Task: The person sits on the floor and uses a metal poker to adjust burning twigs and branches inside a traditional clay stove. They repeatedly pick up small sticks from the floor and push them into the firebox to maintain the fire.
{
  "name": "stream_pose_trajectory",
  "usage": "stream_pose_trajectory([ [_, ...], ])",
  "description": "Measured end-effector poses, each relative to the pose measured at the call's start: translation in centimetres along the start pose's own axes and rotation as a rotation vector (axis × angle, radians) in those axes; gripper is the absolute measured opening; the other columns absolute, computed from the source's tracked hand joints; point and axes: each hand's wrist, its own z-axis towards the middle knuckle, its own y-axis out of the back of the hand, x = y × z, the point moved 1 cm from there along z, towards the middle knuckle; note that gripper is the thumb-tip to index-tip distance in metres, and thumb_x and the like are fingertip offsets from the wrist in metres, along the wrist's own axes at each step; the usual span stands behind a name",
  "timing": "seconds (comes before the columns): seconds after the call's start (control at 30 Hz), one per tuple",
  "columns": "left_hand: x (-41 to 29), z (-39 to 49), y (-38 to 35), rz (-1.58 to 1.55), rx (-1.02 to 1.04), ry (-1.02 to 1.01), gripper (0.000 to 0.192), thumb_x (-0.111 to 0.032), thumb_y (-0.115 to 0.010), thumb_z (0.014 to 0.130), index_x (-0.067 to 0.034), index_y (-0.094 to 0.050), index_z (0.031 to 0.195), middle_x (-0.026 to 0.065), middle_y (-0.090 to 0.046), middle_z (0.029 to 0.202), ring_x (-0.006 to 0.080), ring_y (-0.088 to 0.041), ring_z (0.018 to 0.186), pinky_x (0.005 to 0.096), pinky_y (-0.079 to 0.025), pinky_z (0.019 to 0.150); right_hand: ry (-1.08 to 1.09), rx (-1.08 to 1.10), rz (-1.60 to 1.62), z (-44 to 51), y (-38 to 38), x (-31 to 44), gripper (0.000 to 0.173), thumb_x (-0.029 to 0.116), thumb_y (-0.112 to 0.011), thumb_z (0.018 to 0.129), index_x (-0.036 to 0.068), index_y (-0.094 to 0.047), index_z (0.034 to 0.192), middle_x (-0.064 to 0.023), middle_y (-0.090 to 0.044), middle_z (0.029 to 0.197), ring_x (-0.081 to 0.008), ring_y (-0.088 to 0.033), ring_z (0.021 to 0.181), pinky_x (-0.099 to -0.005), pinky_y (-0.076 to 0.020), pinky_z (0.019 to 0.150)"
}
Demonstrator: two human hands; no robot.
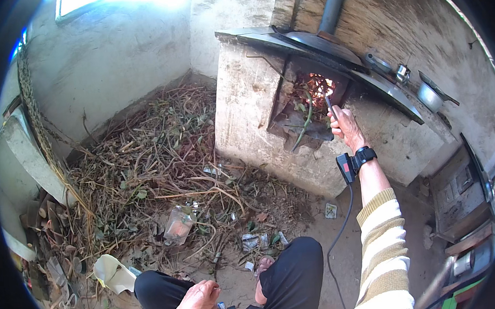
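My right hand (346, 126) is closed on a dark thin rod, probably a metal poker (331, 108), whose tip points into the mouth of a masonry stove. A fire (320, 85) burns inside the opening. Green stems and leaves (308, 120) stick out of it, left of the rod. A bent stick or rod (266, 63) leans at the opening's upper left. My left hand (199, 299) rests by my left knee, fingers curled; whether it holds anything cannot be told. A wired device is strapped to my right wrist.
Dry stalks and twigs (159, 146) are heaped left of the stove (241, 108). A plastic container (179, 225) and a broken pale vessel (114, 274) lie on the floor. A metal pot (430, 96) stands behind the stove's right edge. A black cable (333, 250) hangs from the wrist device.
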Motion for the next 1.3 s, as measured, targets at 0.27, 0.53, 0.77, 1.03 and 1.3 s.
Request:
stream_pose_trajectory([
  [0.27, -0.3, -0.1, 0.1, 0.005, -0.038, -0.051, 0.016, -0.015, -0.062, 0.085, -0.001, -0.062, 0.092, 0.0182, -0.062, 0.082, 0.0372, -0.061, 0.083, 0.0430, -0.049, 0.072, -0.035, -0.115, 0.094, -10.2, -0.8, 0.6, 0.036, 0.042, -0.055, 0.092, 0.006, -0.052, 0.087, 0.0081, -0.034, 0.062, -0.0014, -0.031, 0.045, -0.0194, -0.0243, 0.038],
  [0.53, 0.2, -0.5, 0.1, 0.011, -0.086, -0.090, 0.012, -0.012, -0.063, 0.084, -0.003, -0.059, 0.090, 0.0173, -0.062, 0.081, 0.0374, -0.061, 0.081, 0.0431, -0.049, 0.070, 0.052, 0.043, 0.026, -28.1, -4.7, -1.7, 0.042, 0.041, -0.060, 0.093, 0.004, -0.047, 0.109, 0.0081, -0.036, 0.066, 0.0000, -0.035, 0.048, -0.0166, -0.0312, 0.041],
  [0.77, 1.1, -1.5, -0.3, 0.006, -0.204, -0.218, 0.013, -0.007, -0.063, 0.083, -0.003, -0.053, 0.090, 0.0156, -0.056, 0.076, 0.0348, -0.058, 0.073, 0.0410, -0.047, 0.065, -0.160, 0.405, 0.123, -33.2, -10.1, -4.0, 0.030, 0.012, -0.053, 0.088, -0.002, -0.047, 0.114, 0.0058, -0.044, 0.071, -0.0004, -0.039, 0.057, -0.0165, -0.0337, 0.051],
  [1.03, 1.7, -2.7, 0.4, -0.005, -0.295, -0.183, 0.015, -0.008, -0.065, 0.084, -0.002, -0.054, 0.092, 0.0142, -0.055, 0.076, 0.0329, -0.058, 0.072, 0.0391, -0.048, 0.064, -0.542, 0.605, 0.061, -33.0, -17.4, -8.2, 0.037, 0.037, -0.053, 0.095, 0.001, -0.053, 0.103, 0.0055, -0.039, 0.065, -0.0033, -0.034, 0.047, -0.0193, -0.0282, 0.041],
  [1.3, 2.2, -3.0, 0.8, 0.009, -0.306, -0.181, 0.016, -0.009, -0.064, 0.085, -0.003, -0.052, 0.094, 0.0133, -0.054, 0.078, 0.0309, -0.057, 0.074, 0.0380, -0.048, 0.065, -0.325, 0.839, -0.569, -31.4, -20.7, -13.0, 0.062, 0.053, -0.065, 0.081, -0.007, -0.058, 0.095, -0.0136, -0.062, 0.079, -0.0223, -0.062, 0.075, -0.0340, -0.0496, 0.070],
])
